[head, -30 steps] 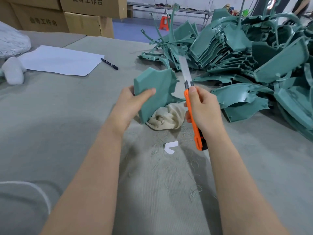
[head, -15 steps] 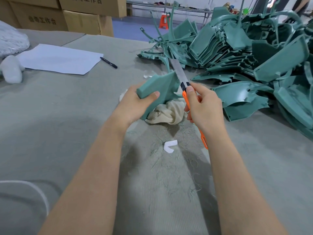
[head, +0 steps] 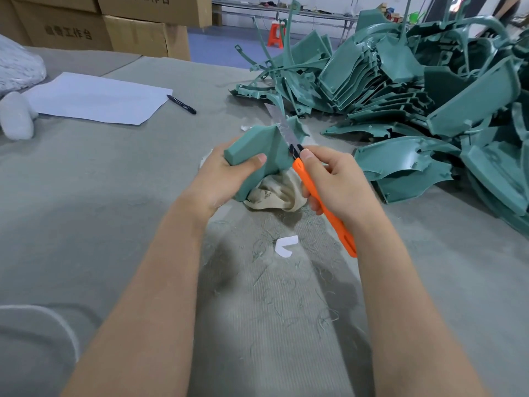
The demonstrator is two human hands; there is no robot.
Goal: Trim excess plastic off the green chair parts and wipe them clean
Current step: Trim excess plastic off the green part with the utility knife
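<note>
Green chair part (head: 259, 156) sits in the left hand (head: 226, 179), fingers clamped on its thick near edge, lifted above a crumpled cloth (head: 276, 193) on the grey table (head: 114, 173). It is tilted so one ridge faces the knife. To its right, the right hand (head: 335, 184) has fingers closed around an orange knife (head: 320, 202), blade laid along that ridge, likely to shave flash. Open table lies left and near; a pile of green parts (head: 415, 90) crowds the right.

Left hand (head: 220, 179) grips green part (head: 257, 150); right hand (head: 337, 184) holds orange knife (head: 323, 204), blade against edge.
</note>
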